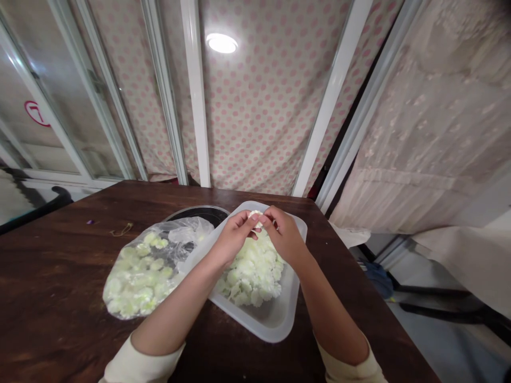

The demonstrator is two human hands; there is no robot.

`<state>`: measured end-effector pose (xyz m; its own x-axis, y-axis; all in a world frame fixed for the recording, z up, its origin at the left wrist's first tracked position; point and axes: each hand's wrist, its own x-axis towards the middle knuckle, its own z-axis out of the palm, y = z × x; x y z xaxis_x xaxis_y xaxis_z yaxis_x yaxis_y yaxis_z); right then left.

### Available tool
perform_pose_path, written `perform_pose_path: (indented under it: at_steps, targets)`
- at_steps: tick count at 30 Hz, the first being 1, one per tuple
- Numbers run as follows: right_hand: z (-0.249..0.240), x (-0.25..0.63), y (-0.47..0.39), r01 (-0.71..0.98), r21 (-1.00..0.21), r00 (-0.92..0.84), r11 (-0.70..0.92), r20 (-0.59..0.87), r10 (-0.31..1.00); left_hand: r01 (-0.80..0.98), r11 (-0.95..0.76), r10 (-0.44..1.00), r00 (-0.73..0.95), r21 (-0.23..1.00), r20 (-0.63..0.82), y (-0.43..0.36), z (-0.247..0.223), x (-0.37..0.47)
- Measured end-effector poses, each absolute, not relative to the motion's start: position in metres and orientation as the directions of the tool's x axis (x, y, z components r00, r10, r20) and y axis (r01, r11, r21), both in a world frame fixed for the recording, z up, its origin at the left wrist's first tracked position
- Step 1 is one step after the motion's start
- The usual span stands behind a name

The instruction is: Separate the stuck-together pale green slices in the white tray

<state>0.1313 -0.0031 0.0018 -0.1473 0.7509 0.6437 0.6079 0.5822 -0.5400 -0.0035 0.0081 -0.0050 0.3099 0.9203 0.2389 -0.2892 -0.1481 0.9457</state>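
Both my hands meet over the far part of a white plastic tub (293, 314). Between their fingertips is a small, pale, ruffled flower-like piece (256, 214). My left hand (236, 235) pinches it from the left, with thumb and fingers together. My right hand (284, 234) grips it from the other side, its thumb pressed near the left one. Below, a heap of similar whitish-green ruffled pieces (253, 274) lies in the tub. A clear plastic bag (139, 276) with several pale green, roundish pieces lies left of the tub, partly behind my left forearm.
A dark round tray (199, 213) sits partly under the bag and tub. On the brown wooden table (59, 276) lie a thin yellowish strand (122, 230) and a tiny purple scrap (90, 222). Glazed panels with a dotted curtain (259, 106) stand behind the table. Dark chair parts (439, 314) are at right.
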Motion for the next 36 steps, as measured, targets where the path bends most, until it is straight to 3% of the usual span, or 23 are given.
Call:
perform_pose_path:
  at_steps: [3, 9, 18, 23, 28, 33, 36]
  targets:
    - [0.001, 0.131, -0.002, 0.578, -0.57, -0.151, 0.584, 0.628, 0.763, -0.273, -0.147, 0.903, 0.356, 0.951, 0.242, 0.006, -0.004, -0.002]
    - [0.001, 0.13, -0.004, 0.643, -0.487, -0.144, 0.591, 0.681, 0.718, -0.25, -0.123, 0.891, 0.398, 0.96, 0.218, 0.006, -0.005, -0.003]
    - [0.003, 0.128, -0.007, 0.644, -0.493, -0.178, 0.585, 0.646, 0.742, -0.2, -0.16, 0.882, 0.41, 0.967, 0.231, 0.002, -0.001, -0.002]
    - [0.0, 0.127, -0.007, 0.847, -0.278, -0.165, 0.454, 0.673, 0.721, -0.115, -0.221, 0.875, 0.416, 0.969, 0.249, 0.005, -0.005, -0.002]
    - [-0.003, 0.126, -0.007, 0.929, -0.026, -0.228, 0.37, 0.747, 0.624, 0.084, -0.391, 0.853, 0.408, 0.917, 0.326, 0.007, -0.006, -0.009]
    - [0.002, 0.121, -0.017, 0.945, 0.057, -0.23, 0.323, 0.818, 0.528, 0.285, -0.529, 0.823, 0.404, 0.799, 0.4, 0.01, -0.001, -0.021]
    - [0.018, 0.109, -0.041, 0.922, 0.099, -0.271, 0.375, 0.855, 0.441, 0.367, -0.568, 0.813, 0.387, 0.736, 0.435, 0.01, 0.003, -0.024]
